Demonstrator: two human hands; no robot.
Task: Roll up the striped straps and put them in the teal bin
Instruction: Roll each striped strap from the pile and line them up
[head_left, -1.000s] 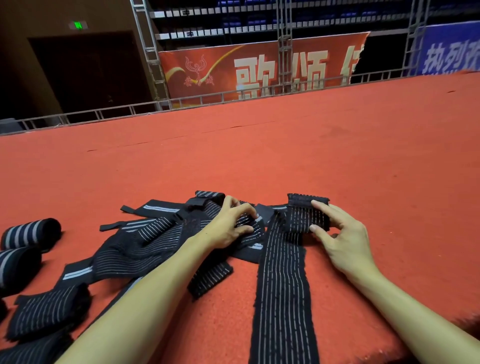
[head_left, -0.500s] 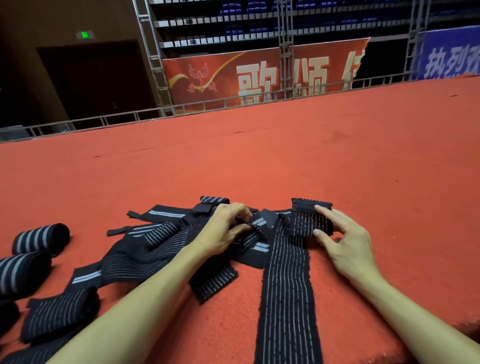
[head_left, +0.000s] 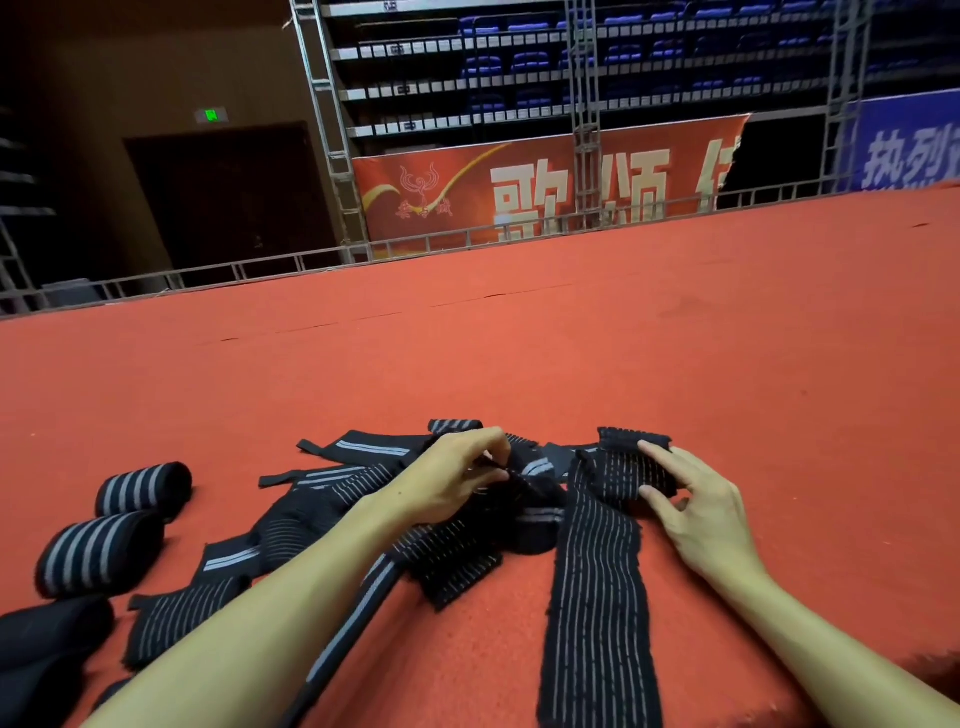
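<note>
Matt, ribbed woven cloth straps (head_left: 597, 582) lie on rough, felt-like red carpet (head_left: 519, 353); metal railing (head_left: 467, 239) behind.

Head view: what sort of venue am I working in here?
Probably an indoor arena or event hall: a red-carpeted stage, tiered blue seats behind metal truss, and a red banner with large characters.

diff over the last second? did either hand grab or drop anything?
Left hand curled from lying flat on the tangled strap pile into a fingertip pinch on a strap there. Right hand kept its grip on the folded end of the long striped strap, which is no further rolled. Nothing was let go. The rolled straps at left stayed put.
</note>
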